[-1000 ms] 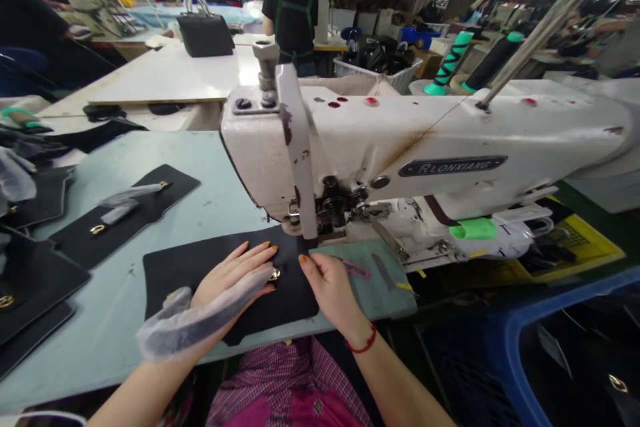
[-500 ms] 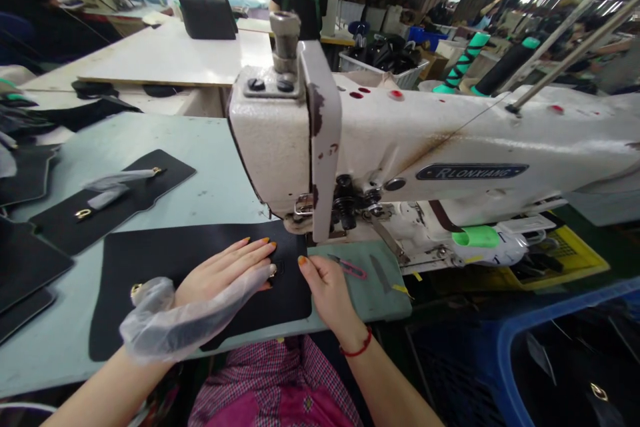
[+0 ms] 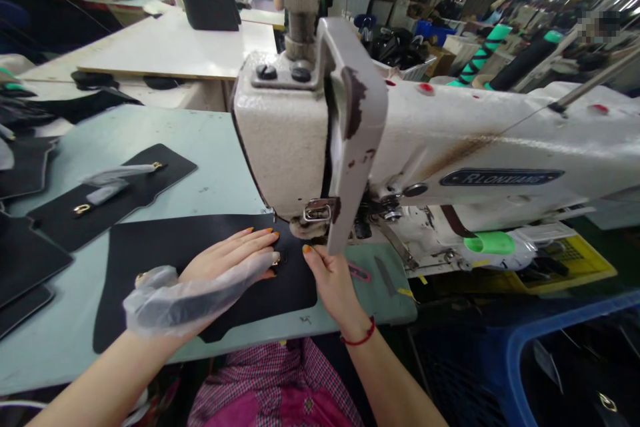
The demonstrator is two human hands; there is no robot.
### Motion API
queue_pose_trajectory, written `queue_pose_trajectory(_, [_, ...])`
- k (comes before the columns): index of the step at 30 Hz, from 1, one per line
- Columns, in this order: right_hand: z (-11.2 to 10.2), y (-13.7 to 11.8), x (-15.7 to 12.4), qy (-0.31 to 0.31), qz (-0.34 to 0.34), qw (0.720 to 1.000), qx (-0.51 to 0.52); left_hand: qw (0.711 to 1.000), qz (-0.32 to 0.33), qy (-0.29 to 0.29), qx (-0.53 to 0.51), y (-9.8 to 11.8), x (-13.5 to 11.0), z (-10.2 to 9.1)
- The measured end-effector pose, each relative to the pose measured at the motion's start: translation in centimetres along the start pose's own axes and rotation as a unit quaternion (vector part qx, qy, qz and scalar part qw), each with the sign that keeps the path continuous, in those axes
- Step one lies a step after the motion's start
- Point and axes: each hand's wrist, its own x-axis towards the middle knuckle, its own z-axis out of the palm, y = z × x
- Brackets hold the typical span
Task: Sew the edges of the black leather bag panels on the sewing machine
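A black leather panel (image 3: 150, 240) lies flat on the pale green table, its far edge by the needle area of a white sewing machine (image 3: 285, 140). My left hand (image 3: 225, 257) rests flat on the panel with fingers stretched out. A plastic-wrapped handle (image 3: 185, 303) with gold-coloured hardware arches over that hand, joined to the panel. My right hand (image 3: 330, 277) pinches the panel's right edge between thumb and curled fingers, just below the machine head. Part of the panel is hidden under the left hand and the wrapped handle.
Another black panel with a wrapped handle (image 3: 117, 197) lies to the left, beside several stacked black pieces (image 3: 27, 260). Pink thread snips (image 3: 359, 272) lie right of my right hand. A blue crate (image 3: 515, 347) stands lower right. A black handbag (image 3: 210, 5) sits on the table behind.
The view has shifted slightly, and the machine looks nearer. Both hands and the panel have moved a little to the right and away from me, keeping the same hold.
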Motion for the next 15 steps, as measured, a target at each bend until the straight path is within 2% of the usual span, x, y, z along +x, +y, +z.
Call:
queue_pose_trajectory(5, [-0.1,-0.3,0.5,0.005,-0.017,1.0,-0.018,1.0,0.011,0.016,0.002,-0.9,0.0,0.7])
queue_pose_trajectory(9, [-0.5,-0.5,-0.6,-0.017,-0.016,0.999,-0.045,1.0,0.002,-0.01,0.006,-0.9,0.2,0.5])
queue_pose_trajectory(12, [-0.7,-0.6,-2.4,-0.055,0.022,0.998,-0.007,1.0,-0.013,-0.014,-0.006,-0.6,0.4,0.1])
queue_pose_trajectory(15, [-0.8,-0.6,-4.2,-0.09,0.072,0.992,0.047,0.997,-0.06,-0.008,-0.04,0.0,0.5,-0.2])
